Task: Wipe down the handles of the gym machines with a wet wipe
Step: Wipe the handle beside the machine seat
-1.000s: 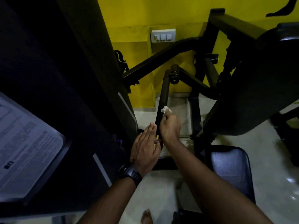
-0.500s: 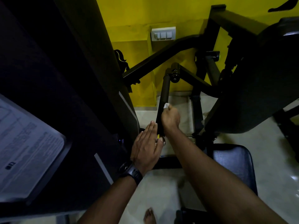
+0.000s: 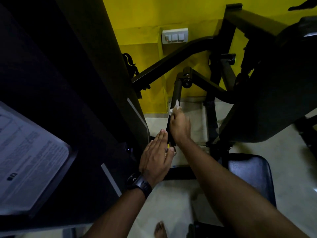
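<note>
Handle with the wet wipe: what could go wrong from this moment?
The wet wipe is bunched at the top of the right hand, so it may slip out or clean only one side of the handle. The left hand lies flat at its lower end without gripping, so it might swing.

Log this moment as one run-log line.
phase: wipe-down | right hand grips white wet wipe round black cylindrical machine handle | left hand flat, fingers straight, beside handle's lower end
</note>
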A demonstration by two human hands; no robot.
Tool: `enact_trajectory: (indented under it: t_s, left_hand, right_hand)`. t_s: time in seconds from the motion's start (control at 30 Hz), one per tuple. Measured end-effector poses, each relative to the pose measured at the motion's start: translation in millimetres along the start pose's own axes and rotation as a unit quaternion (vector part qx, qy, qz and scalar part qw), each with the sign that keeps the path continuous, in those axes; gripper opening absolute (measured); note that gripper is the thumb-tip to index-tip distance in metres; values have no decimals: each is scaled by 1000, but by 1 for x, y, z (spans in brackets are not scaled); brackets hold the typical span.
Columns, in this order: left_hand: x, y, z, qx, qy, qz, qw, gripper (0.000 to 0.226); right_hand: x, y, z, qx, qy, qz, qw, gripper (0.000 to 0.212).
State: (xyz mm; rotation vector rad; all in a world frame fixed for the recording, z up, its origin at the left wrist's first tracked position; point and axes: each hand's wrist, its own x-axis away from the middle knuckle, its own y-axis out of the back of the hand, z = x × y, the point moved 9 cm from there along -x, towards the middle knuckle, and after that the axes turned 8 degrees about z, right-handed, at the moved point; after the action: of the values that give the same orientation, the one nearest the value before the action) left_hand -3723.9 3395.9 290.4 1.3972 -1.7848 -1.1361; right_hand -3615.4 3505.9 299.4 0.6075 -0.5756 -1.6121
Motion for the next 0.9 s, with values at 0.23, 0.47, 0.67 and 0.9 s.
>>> enact_trajectory:
  t_s: [0.23, 0.47, 0.67, 0.9]
  left_hand:
    - [1, 2, -3, -1, 3, -1, 1000, 72]
    - [-1, 2, -1, -9, 0, 0, 1000, 70]
    - [-3, 2, 0, -16, -6, -3, 1000, 70]
    - [-10, 2, -2, -28, -11, 2, 1000, 72]
  right_hand:
    - [5, -9, 11, 99, 139, 134, 976, 41]
    - [7, -5, 25, 191, 232, 198, 933, 32]
    - [-24, -6, 38, 307, 227, 195, 903, 32]
    - [-30, -6, 44, 388, 296, 254, 835, 31]
